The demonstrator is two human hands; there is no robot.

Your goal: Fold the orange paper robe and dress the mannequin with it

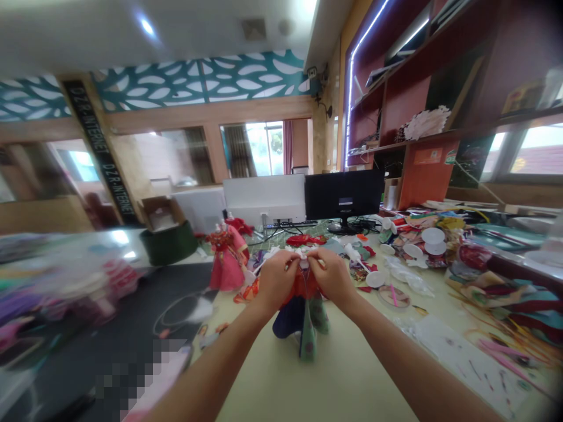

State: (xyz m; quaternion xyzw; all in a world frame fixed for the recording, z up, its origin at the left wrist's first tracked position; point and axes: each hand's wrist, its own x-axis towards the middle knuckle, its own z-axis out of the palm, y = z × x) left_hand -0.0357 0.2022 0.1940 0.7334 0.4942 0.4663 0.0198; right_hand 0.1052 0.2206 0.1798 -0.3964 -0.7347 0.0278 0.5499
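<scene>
A small doll dress (290, 316), with a red top, a dark blue skirt part and green panels, stands upright on the pale table. At its neck my left hand (281, 275) pinches the white collar (304, 262) from the left side. My right hand (331, 274) pinches the same collar from the right, so the two sets of fingertips nearly meet. Both hands are closed. The finger pads and whatever fine piece lies between them are too small to make out. Just left of my left hand stand dressed figures in a pink and red dress (226, 266).
Behind the hands are a white monitor (264, 198) and a black monitor (344, 202). Fabric pieces and white discs (433, 236) pile up at the right. Nearer lies a plastic sheet (466, 351) with small pins. A dark green round container (169, 243) holds a cardboard box.
</scene>
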